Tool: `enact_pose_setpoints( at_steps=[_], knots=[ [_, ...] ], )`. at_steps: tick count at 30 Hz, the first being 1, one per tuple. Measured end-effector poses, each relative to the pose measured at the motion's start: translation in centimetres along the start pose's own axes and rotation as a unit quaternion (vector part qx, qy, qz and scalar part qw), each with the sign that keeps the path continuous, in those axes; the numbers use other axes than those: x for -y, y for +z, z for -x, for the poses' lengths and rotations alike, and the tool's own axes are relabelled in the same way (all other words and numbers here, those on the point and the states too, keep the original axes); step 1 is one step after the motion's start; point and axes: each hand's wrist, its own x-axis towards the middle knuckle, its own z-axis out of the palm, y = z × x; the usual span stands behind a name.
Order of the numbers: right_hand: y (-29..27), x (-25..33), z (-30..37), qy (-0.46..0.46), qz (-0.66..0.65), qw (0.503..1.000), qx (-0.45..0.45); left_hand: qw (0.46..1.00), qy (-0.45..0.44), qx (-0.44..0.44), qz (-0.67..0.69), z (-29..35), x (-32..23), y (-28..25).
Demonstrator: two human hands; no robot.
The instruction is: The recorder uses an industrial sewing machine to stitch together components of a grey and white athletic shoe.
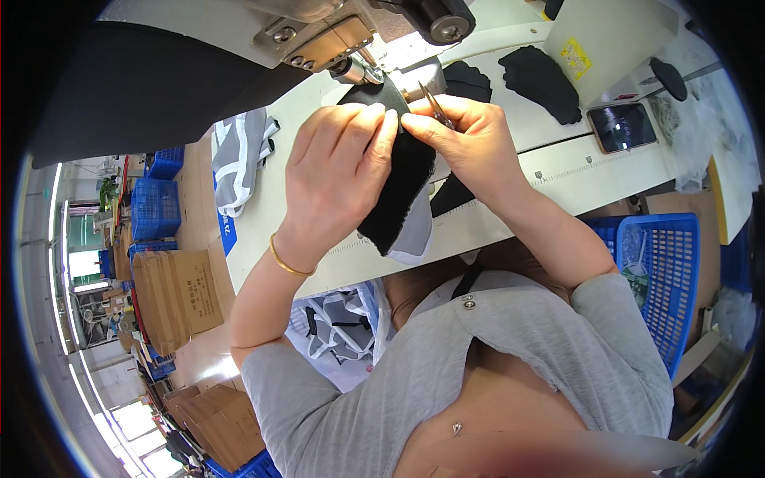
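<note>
Below the sewing machine head [327, 44], a black fabric strip [402, 191] with a grey, white-edged piece [414, 237] under it hangs toward the table's front edge. My left hand [339, 171] is closed, its thumb and forefinger pinching the strip's edge. Beside it, my right hand [474, 147] is closed around thread snips [437, 107] whose pointed blades stick up past the fingers. Its thumb and forefinger also meet at the strip, close to the left fingertips. The strip's upper end lies beside the needle area; whether the presser foot is down is hard to tell.
Black fabric pieces [542, 84] lie on the table behind my right hand, near a phone [621, 127]. Grey, white-edged pieces [239, 159] lie at the left. A blue basket [661, 279] stands at the right; cardboard boxes [175, 299] stand on the floor at left.
</note>
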Motion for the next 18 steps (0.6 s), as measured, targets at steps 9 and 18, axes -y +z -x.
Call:
enact_pose_setpoints(
  at_steps=[9, 18],
  knots=[
    [-0.4, 0.4, 1.1, 0.031, -0.016, 0.999, 0.013, 0.999, 0.029, -0.014, -0.035, 0.1, -0.1, 0.9],
    [-0.9, 0.3, 2.3, 0.061, 0.027, 0.998, 0.011, 0.997, 0.05, -0.054, -0.017, 0.5, 0.4, 1.4]
  ],
)
